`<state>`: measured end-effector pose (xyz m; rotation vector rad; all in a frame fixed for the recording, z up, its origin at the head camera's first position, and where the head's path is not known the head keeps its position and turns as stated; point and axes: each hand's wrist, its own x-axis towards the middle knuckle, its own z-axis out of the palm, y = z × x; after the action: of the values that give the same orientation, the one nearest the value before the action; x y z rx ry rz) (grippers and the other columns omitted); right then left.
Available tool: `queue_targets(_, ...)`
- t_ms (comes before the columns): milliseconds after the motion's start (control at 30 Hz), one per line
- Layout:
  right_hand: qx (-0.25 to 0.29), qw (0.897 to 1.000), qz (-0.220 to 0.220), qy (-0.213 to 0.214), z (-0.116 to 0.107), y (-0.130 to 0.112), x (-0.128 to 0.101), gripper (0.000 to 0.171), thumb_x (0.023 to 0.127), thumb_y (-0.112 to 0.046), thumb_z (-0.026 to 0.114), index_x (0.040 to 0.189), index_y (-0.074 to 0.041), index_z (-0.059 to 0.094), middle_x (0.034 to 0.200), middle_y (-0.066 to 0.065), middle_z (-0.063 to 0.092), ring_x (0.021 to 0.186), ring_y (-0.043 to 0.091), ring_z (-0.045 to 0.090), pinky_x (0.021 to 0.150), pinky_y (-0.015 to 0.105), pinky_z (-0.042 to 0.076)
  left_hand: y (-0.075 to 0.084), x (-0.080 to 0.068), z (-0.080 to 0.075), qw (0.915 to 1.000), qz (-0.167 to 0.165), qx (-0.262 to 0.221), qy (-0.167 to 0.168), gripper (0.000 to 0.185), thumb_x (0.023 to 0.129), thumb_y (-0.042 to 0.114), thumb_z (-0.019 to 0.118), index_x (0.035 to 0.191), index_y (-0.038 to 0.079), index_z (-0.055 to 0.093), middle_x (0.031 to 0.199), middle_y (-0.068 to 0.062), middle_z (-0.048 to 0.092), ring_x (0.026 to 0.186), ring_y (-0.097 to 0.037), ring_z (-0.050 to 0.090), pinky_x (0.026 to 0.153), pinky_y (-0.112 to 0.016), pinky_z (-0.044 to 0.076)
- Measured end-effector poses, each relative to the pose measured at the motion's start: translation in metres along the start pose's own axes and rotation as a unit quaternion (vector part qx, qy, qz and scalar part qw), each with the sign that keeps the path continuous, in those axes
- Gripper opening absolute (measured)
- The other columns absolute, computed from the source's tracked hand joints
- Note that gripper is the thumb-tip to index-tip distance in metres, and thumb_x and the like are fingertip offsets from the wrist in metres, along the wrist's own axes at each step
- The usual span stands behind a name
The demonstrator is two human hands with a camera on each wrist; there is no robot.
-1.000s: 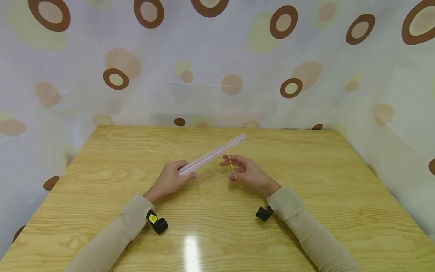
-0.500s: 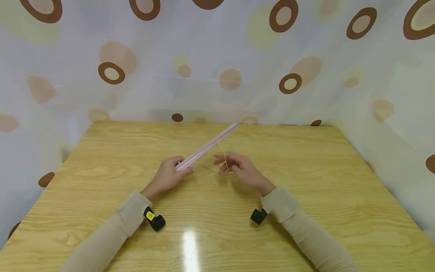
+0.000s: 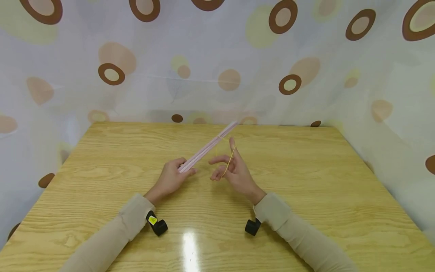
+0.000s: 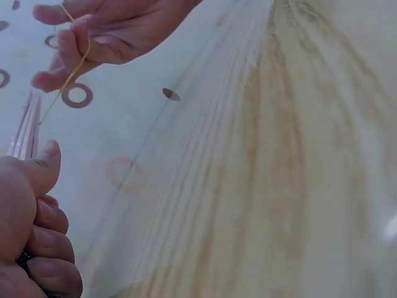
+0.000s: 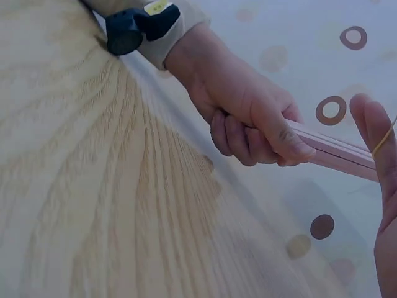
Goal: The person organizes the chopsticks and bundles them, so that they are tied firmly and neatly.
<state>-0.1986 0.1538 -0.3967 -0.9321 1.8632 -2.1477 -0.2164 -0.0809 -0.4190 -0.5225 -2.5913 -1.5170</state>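
In the head view my left hand (image 3: 170, 175) grips the lower end of a bundle of thin, pale pink striped sticks (image 3: 205, 149). The bundle slants up to the right, above the table. A thin yellow rubber band (image 3: 229, 162) loops round it near the far end and stretches across my right hand (image 3: 238, 172). One finger of that hand points up inside the band; the others are bent, spread towards the bundle. In the left wrist view the band (image 4: 84, 56) runs from the bundle over the right fingers. Part of the band is hidden behind them.
A wood-grain table (image 3: 112, 177) lies beneath both hands. Behind it hangs a pale curtain (image 3: 204, 98) with brown and beige ovals. A small black camera (image 3: 158, 223) sits at the left cuff, and another camera (image 3: 252, 227) at the right cuff.
The right hand has turned, and one finger now stands up with the band stretched on it. The left hand keeps its grip; the bundle's far end has shifted slightly left and up in view.
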Motion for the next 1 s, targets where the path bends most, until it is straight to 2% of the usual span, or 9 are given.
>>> queue_targets(167, 0.068, 0.997, 0.036, 0.024, 0.007, -0.005, 0.000, 0.088, 0.097, -0.032, 0.054, 0.153, -0.003, -0.007, 0.098, -0.005, 0.066, 0.069, 0.005, 0.065, 0.066, 0.019, 0.051, 0.002, -0.004, 0.001, 0.9997, 0.009, 0.001, 0.024, 0.023, 0.083, 0.022, 0.077, 0.080, 0.005, 0.061, 0.061, 0.002, 0.044, 0.052, -0.010, 0.038, 0.047, -0.022, 0.030)
queue_targets(233, 0.143, 0.987, 0.065, 0.033, 0.007, -0.009, 0.002, 0.085, 0.097, -0.036, 0.055, 0.153, -0.003, 0.000, 0.093, -0.005, 0.068, 0.064, 0.005, 0.063, 0.061, 0.016, 0.049, 0.002, -0.005, 0.000, 0.9994, 0.019, -0.003, 0.029, 0.022, 0.082, 0.020, 0.078, 0.080, 0.005, 0.062, 0.060, 0.002, 0.044, 0.052, -0.010, 0.038, 0.047, -0.022, 0.030)
queue_targets(333, 0.285, 0.956, 0.069, 0.018, 0.005, -0.012, 0.004, 0.069, 0.097, -0.023, 0.060, 0.147, -0.002, 0.018, 0.092, 0.002, 0.069, 0.063, 0.008, 0.062, 0.060, 0.015, 0.048, 0.000, -0.006, -0.001, 0.9990, 0.038, -0.011, 0.019, 0.020, 0.082, 0.020, 0.078, 0.080, 0.006, 0.063, 0.061, 0.001, 0.046, 0.051, -0.009, 0.038, 0.047, -0.022, 0.031)
queue_targets(433, 0.385, 0.920, 0.046, -0.050, 0.000, -0.012, 0.003, 0.057, 0.095, -0.023, 0.062, 0.137, -0.004, 0.029, 0.104, 0.009, 0.067, 0.072, 0.011, 0.062, 0.064, 0.014, 0.049, -0.005, -0.005, -0.004, 0.9982, 0.059, -0.014, 0.002, 0.019, 0.081, 0.020, 0.078, 0.083, 0.008, 0.064, 0.064, 0.001, 0.049, 0.054, -0.009, 0.040, 0.048, -0.022, 0.033)
queue_targets(567, 0.417, 0.898, 0.024, -0.141, -0.007, -0.008, 0.001, 0.071, 0.091, -0.047, 0.058, 0.138, -0.001, 0.033, 0.120, 0.011, 0.059, 0.084, 0.011, 0.058, 0.073, 0.013, 0.049, -0.014, -0.002, -0.012, 0.9960, 0.089, -0.002, -0.007, 0.019, 0.079, 0.018, 0.080, 0.085, 0.009, 0.064, 0.066, 0.001, 0.053, 0.056, -0.008, 0.042, 0.051, -0.023, 0.035)
queue_targets(700, 0.435, 0.883, 0.034, -0.173, -0.014, -0.008, -0.001, 0.077, 0.092, -0.056, 0.050, 0.141, 0.002, 0.037, 0.127, 0.012, 0.058, 0.093, 0.011, 0.062, 0.076, 0.013, 0.048, -0.018, -0.001, -0.021, 0.9936, 0.110, 0.019, -0.012, 0.018, 0.079, 0.019, 0.080, 0.085, 0.010, 0.066, 0.066, 0.001, 0.056, 0.055, -0.007, 0.044, 0.049, -0.023, 0.037)
queue_targets(800, 0.466, 0.861, 0.044, -0.199, -0.020, -0.010, -0.001, 0.082, 0.091, -0.059, 0.050, 0.143, 0.003, 0.037, 0.132, 0.015, 0.055, 0.095, 0.013, 0.062, 0.071, 0.013, 0.049, -0.015, 0.001, -0.026, 0.9900, 0.136, 0.037, -0.006, 0.016, 0.079, 0.020, 0.080, 0.085, 0.011, 0.067, 0.065, 0.002, 0.057, 0.054, -0.008, 0.045, 0.049, -0.023, 0.037)
queue_targets(933, 0.500, 0.832, 0.057, -0.233, -0.030, -0.014, -0.001, 0.087, 0.088, -0.060, 0.055, 0.144, 0.004, 0.035, 0.140, 0.019, 0.048, 0.097, 0.017, 0.060, 0.064, 0.013, 0.047, -0.013, 0.005, -0.030, 0.9778, 0.197, 0.071, 0.012, 0.014, 0.079, 0.016, 0.080, 0.084, 0.010, 0.068, 0.066, 0.002, 0.060, 0.055, -0.007, 0.046, 0.051, -0.023, 0.039)
queue_targets(1000, 0.491, 0.834, 0.051, -0.245, -0.035, -0.015, -0.001, 0.088, 0.089, -0.061, 0.053, 0.145, 0.004, 0.035, 0.143, 0.020, 0.045, 0.108, 0.019, 0.061, 0.063, 0.013, 0.046, -0.014, 0.007, -0.031, 0.9674, 0.233, 0.097, 0.024, 0.015, 0.077, 0.015, 0.081, 0.082, 0.010, 0.068, 0.067, 0.001, 0.062, 0.056, -0.006, 0.046, 0.052, -0.022, 0.041)
